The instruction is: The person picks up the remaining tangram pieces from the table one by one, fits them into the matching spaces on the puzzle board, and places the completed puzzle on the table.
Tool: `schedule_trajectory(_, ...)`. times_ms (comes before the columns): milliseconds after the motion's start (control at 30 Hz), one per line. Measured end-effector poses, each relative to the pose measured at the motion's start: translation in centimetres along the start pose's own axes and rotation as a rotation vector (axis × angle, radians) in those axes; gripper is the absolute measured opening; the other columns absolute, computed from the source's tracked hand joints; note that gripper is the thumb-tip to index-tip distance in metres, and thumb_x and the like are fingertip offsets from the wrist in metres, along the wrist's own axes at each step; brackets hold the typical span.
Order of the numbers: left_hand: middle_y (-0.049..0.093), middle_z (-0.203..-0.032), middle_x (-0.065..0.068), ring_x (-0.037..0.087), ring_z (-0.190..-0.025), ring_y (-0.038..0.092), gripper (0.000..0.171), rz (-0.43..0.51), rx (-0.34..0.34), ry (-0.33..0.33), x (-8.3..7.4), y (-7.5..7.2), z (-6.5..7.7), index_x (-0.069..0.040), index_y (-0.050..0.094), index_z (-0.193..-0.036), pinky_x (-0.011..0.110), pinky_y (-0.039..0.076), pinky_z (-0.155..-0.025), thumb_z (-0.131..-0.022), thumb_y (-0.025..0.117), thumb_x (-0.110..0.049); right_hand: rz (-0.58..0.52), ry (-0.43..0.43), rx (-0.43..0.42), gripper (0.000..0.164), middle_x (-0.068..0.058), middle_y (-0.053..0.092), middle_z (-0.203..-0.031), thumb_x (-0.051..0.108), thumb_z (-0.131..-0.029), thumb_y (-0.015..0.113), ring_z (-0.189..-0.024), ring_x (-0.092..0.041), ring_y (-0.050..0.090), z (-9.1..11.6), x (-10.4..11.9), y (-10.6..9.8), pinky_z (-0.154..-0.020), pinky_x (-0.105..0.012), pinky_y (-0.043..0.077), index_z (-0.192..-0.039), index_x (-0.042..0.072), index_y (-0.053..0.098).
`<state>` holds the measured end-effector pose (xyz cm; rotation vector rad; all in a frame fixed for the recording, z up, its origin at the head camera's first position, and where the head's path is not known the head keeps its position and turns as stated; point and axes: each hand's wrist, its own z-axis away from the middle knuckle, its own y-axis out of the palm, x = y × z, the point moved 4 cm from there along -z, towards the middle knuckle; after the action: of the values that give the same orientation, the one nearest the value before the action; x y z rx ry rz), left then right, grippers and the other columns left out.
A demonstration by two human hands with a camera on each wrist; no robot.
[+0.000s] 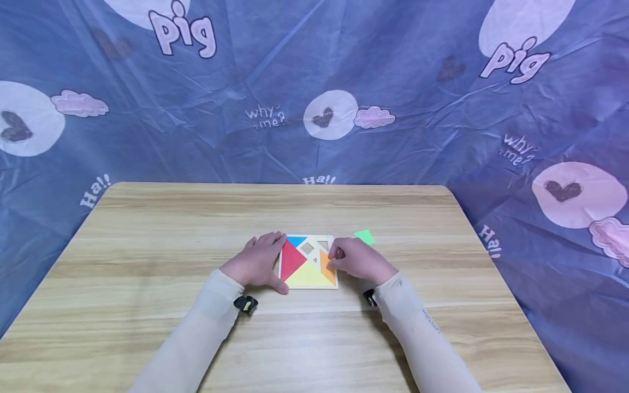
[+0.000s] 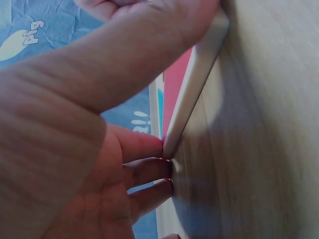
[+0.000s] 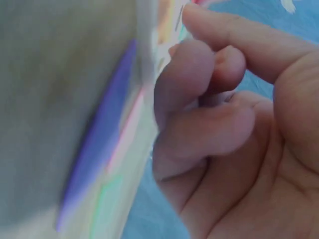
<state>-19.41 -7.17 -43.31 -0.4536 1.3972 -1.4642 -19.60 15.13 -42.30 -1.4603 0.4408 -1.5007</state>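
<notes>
A pale tangram board (image 1: 308,287) lies on the table with a red triangle (image 1: 291,261), a yellow triangle (image 1: 310,275), a blue piece (image 1: 296,240) and an orange parallelogram (image 1: 324,263) in it. My left hand (image 1: 257,261) holds the board's left side, thumb at the near corner, fingers along the far end. In the left wrist view, the thumb overlaps the board's raised edge. My right hand (image 1: 361,259) has its thumb and forefinger at the orange parallelogram; its other fingers are curled.
Beyond my right hand lies a green piece (image 1: 365,236) on the wooden table (image 1: 162,234). The right wrist view shows a purple piece (image 3: 99,137) and a pink-edged piece (image 3: 127,129) beside the board. Bare cutouts show at the board's far right. A blue printed cloth (image 1: 275,65) hangs behind.
</notes>
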Motion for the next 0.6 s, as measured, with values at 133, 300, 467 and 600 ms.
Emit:
schedule_trajectory(133, 0.024, -0.155, 0.013, 0.028, -0.143, 0.019, 0.126, -0.003, -0.003, 0.004, 0.1, 0.0, 0.0, -0.003, 0.022, -0.15, 0.054, 0.015, -0.114, -0.056, 0.083, -0.06, -0.041, -0.087, -0.098, 0.006, 0.003, 0.056, -0.068, 0.016, -0.086, 0.069, -0.06, -0.013, 0.049, 0.3, -0.3, -1.9, -0.057, -0.028, 0.044, -0.084, 0.014, 0.063)
schedule_trajectory(300, 0.024, -0.155, 0.012, 0.028, -0.143, 0.019, 0.124, -0.01, -0.003, 0.0, 0.1, -0.1, 0.1, -0.004, 0.022, -0.15, 0.053, 0.015, -0.114, -0.057, 0.083, -0.06, -0.003, -0.122, -0.251, 0.005, 0.002, 0.058, -0.08, 0.014, -0.086, 0.067, -0.074, -0.014, 0.054, 0.6, -1.0, -4.0, -0.069, -0.029, 0.047, -0.088, 0.013, 0.063)
schedule_trajectory(467, 0.025, -0.155, 0.012, 0.028, -0.142, 0.02, 0.124, -0.003, -0.001, -0.002, 0.1, -0.1, 0.0, -0.004, 0.022, -0.15, 0.053, 0.015, -0.115, -0.057, 0.083, -0.06, 0.071, -0.069, -0.347, 0.011, -0.004, 0.06, -0.09, 0.013, -0.085, 0.067, -0.084, -0.022, 0.059, 0.8, -1.8, -5.1, -0.076, -0.035, 0.049, -0.095, 0.008, 0.063)
schedule_trajectory(600, 0.025, -0.155, 0.012, 0.027, -0.142, 0.02, 0.125, -0.005, 0.001, -0.008, 0.1, -0.1, 0.0, -0.005, 0.022, -0.151, 0.052, 0.015, -0.115, -0.057, 0.083, -0.06, 0.134, -0.01, -0.375, 0.02, -0.01, 0.061, -0.095, 0.013, -0.085, 0.067, -0.087, -0.025, 0.059, 0.8, -2.6, -5.4, -0.078, -0.038, 0.049, -0.101, 0.002, 0.063)
